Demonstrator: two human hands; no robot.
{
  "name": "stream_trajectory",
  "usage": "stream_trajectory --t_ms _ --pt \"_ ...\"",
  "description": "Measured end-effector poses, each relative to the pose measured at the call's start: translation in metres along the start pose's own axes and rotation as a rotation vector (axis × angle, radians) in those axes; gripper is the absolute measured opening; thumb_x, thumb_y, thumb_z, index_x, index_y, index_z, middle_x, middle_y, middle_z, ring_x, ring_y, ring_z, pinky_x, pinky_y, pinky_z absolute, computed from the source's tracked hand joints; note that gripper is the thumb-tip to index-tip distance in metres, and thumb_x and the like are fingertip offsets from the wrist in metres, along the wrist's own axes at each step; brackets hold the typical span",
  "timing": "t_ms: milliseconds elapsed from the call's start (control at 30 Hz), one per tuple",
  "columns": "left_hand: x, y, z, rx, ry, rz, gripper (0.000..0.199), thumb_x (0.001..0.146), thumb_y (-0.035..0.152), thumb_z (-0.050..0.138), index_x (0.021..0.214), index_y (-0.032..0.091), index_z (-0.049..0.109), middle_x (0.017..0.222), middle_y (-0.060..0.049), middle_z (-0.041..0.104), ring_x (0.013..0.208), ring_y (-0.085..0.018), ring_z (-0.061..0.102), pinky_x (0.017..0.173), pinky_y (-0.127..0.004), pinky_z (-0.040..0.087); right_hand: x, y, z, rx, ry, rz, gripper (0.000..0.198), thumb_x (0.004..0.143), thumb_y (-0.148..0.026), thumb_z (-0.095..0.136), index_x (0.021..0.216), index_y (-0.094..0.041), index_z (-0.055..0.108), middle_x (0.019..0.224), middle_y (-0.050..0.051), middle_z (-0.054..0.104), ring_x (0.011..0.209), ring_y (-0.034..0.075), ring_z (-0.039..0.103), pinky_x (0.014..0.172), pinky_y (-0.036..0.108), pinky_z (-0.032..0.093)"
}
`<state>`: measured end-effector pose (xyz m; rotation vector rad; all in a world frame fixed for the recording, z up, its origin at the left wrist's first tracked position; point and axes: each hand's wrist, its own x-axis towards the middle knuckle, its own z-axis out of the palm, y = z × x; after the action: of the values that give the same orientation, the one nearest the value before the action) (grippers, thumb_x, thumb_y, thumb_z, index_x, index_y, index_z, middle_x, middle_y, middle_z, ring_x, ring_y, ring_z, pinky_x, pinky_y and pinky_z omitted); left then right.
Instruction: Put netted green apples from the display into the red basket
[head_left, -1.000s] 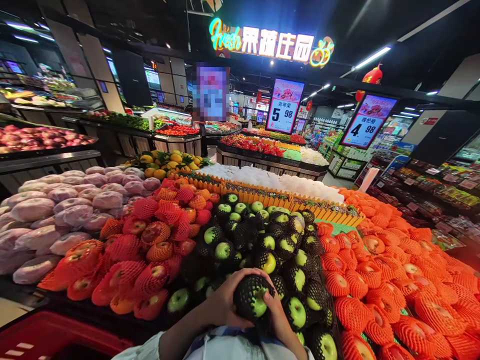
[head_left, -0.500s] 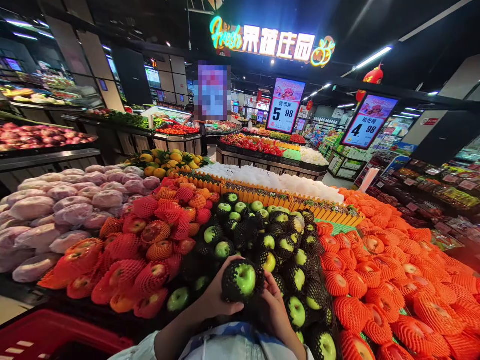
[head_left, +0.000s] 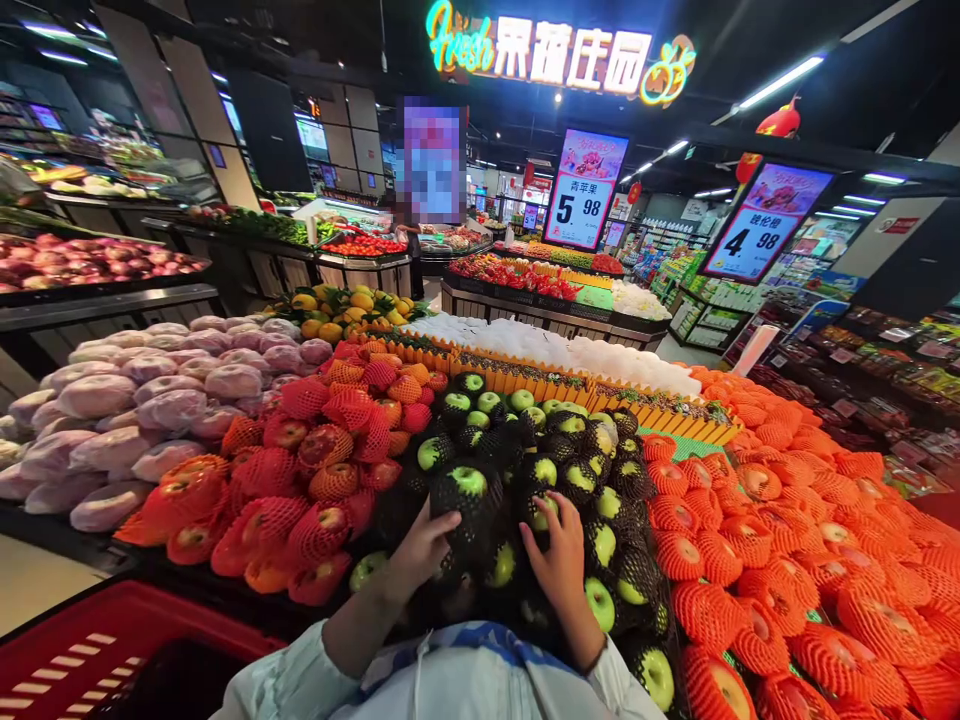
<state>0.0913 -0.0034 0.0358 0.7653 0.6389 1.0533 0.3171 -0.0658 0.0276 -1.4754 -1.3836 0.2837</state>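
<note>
A green apple (head_left: 469, 482) in a black foam net is in my left hand (head_left: 421, 548), whose thumb and fingers are closed on its near side, over the pile. My right hand (head_left: 559, 555) is over the pile to the right, fingers spread, with the fingertips at another netted green apple (head_left: 541, 514). Whether those fingertips press on it, I cannot tell. Around both hands lie more green apples (head_left: 599, 602) in black nets, some partly covered by my hands and the nets.
Red apples (head_left: 319, 535) in red and orange nets lie left, beside wrapped pale pink fruit (head_left: 176, 412). Fruit in orange nets (head_left: 720, 610) fills the right. A red basket (head_left: 82, 650) is at the lower left. Yellow edging (head_left: 525, 378) runs behind the apples. A person (head_left: 412, 245) stands farther back.
Both hands were around the green apple in front of me. My right hand has let go and moved over the pile; my left hand has carried the apple slightly forward and left.
</note>
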Motion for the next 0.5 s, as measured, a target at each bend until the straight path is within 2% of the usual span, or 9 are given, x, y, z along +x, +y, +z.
stream_trajectory --t_ms 133,267,400,500 --pt "0.026 0.018 -0.018 -0.096 0.203 0.052 0.068 0.066 0.034 0.089 0.127 0.025 0.062 0.112 -0.005 0.075 0.105 -0.027 0.071 0.094 -0.04 0.058 0.003 0.032 0.012 -0.016 -0.056 0.047 0.06 0.081 -0.04 0.079 0.137 -0.028 0.065 0.158 0.01 0.045 0.149 0.038 0.032 0.124 0.059 0.02" --pt "0.059 0.049 -0.023 -0.082 0.352 0.183 0.06 0.065 0.024 0.09 0.119 0.021 0.064 0.106 -0.005 0.076 0.095 -0.022 0.072 0.085 -0.034 0.06 -0.004 0.046 0.021 0.007 -0.08 0.077 0.063 0.081 -0.039 0.079 0.141 -0.029 0.062 0.162 0.007 0.041 0.152 0.039 0.027 0.125 0.06 0.015" --pt "0.109 0.082 -0.023 0.035 0.413 0.31 0.059 0.066 0.019 0.087 0.119 0.019 0.061 0.107 -0.005 0.074 0.094 -0.02 0.072 0.085 -0.033 0.06 -0.008 0.05 0.023 -0.146 -0.098 0.018 0.063 0.087 -0.041 0.073 0.147 -0.028 0.057 0.164 0.008 0.037 0.152 0.039 0.029 0.122 0.06 0.022" --pt "0.157 0.097 -0.024 0.128 0.496 0.377 0.068 0.062 0.015 0.087 0.121 0.024 0.054 0.104 -0.001 0.072 0.09 -0.019 0.072 0.084 -0.033 0.061 -0.01 0.053 0.023 -0.364 -0.123 -0.062 0.063 0.092 -0.041 0.066 0.15 -0.022 0.052 0.164 0.013 0.037 0.15 0.04 0.033 0.117 0.059 0.034"
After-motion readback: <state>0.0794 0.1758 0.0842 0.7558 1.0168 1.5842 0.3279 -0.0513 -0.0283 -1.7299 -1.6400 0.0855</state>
